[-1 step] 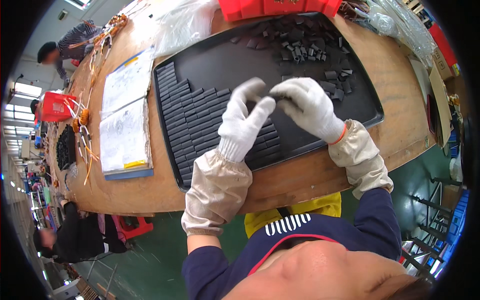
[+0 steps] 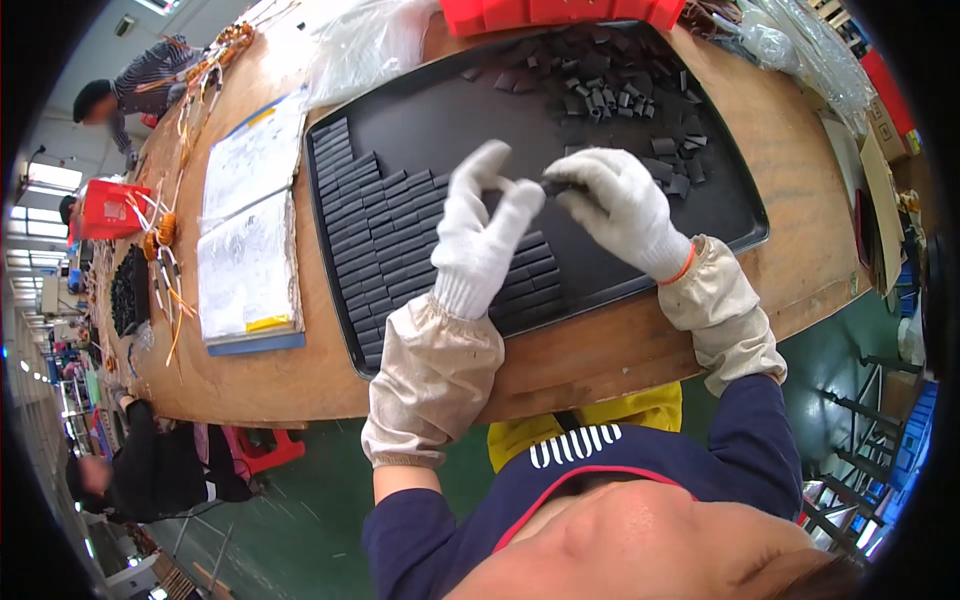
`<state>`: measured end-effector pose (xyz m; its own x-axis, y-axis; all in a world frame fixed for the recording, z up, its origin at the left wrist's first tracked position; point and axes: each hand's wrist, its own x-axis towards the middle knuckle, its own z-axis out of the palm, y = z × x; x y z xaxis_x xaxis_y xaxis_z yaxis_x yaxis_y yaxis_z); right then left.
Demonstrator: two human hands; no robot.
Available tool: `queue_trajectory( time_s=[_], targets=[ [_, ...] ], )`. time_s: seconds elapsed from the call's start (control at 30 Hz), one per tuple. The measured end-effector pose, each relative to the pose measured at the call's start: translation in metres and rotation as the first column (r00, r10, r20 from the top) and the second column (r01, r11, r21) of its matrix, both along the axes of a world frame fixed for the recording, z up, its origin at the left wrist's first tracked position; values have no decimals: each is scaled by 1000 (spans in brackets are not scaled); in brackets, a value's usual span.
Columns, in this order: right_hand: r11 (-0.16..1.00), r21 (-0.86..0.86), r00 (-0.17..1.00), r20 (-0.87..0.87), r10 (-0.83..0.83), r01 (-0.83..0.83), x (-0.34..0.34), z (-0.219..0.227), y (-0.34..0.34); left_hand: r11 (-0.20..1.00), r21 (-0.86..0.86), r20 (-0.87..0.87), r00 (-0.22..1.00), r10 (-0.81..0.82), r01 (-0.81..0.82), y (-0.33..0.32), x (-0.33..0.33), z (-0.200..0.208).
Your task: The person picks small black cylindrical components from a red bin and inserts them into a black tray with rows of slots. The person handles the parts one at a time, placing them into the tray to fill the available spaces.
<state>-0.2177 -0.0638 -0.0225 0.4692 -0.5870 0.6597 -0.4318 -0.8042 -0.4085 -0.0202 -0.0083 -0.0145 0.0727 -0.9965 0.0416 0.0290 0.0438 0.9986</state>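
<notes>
Both my hands wear white knit gloves and hover over a large black tray [image 2: 430, 125]. My right hand [image 2: 628, 212] pinches a small black tube piece [image 2: 556, 187] between thumb and fingers, though the glove hides much of it. Just left of it, my left hand [image 2: 478, 240] has its thumb and fingers apart with nothing visible between them. Beneath and left of that hand, short black tubes [image 2: 385, 240] lie side by side in neat columns. Loose tubes and flat black pieces [image 2: 622, 100] are scattered across the tray's far right part.
An open document folder [image 2: 250, 275] lies left of the tray. Behind are a clear plastic bag [image 2: 365, 50] and a red bin [image 2: 560, 14]. Coils with white leads [image 2: 165, 240] and a red box [image 2: 112, 208] sit farther left. Two people [image 2: 150, 85] work at the left.
My left hand has shifted slightly left, and its fingers stand a little farther from the right hand. The right hand keeps its pinch almost in place.
</notes>
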Motion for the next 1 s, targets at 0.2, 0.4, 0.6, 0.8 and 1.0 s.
queue_trajectory(
  time_s=[0.2, 0.4, 0.6, 0.8, 1.0],
  targets=[
    [988, 126, 945, -301, 126, -91, 3, -16, 6, 993, 63, -347, 930, 117, -102, -10, 11, -10],
    [990, -65, 944, -315, 100, -127, 6, -13, 5, 980, 137, -594, 804, -36, 144, -7, 13, -13],
    [990, -139, 999, 20, -33, 36, 4, 4, 9, 939, 150, -723, 682, -108, 308, -6, 7, -14],
    [989, -139, 995, -96, 30, -43, 9, -1, 15, 889, 102, -721, 650, -243, 446, -6, 4, -17],
    [997, -75, 998, -62, -6, 1, 13, -1, 16, 876, 93, -733, 628, -261, 473, -7, 5, -22]
  ],
)
